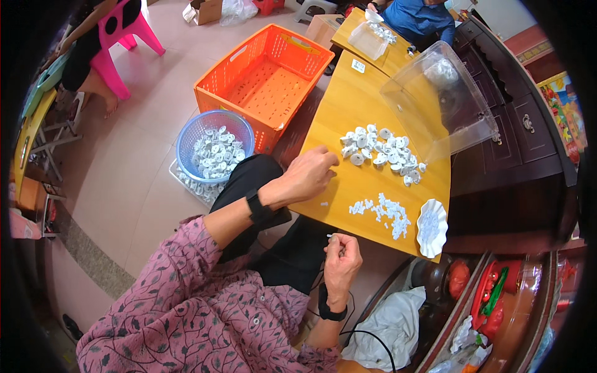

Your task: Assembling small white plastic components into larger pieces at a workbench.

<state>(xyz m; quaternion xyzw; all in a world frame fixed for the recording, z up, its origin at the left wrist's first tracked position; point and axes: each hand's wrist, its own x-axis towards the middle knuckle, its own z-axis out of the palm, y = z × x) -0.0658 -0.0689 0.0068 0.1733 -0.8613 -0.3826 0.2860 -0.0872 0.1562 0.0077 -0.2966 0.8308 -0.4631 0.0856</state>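
Observation:
My left hand is at the table's left edge with its fingers curled together; what they hold, if anything, is hidden. Lower and to the right, in front of the table edge, my right hand pinches a small white plastic peg, whose tip pokes out past the thumb. On the yellow wooden table lies a heap of white round plastic pieces. Nearer me is a scatter of small white pegs. A white scalloped dish at the right edge holds tiny pale pieces. One small white piece lies alone near my left hand.
A blue basket of white pieces stands left of my knee, beside an orange crate. A clear plastic bin leans at the table's right side, against a dark cabinet. Another person sits at the far end; a pink chair is far left.

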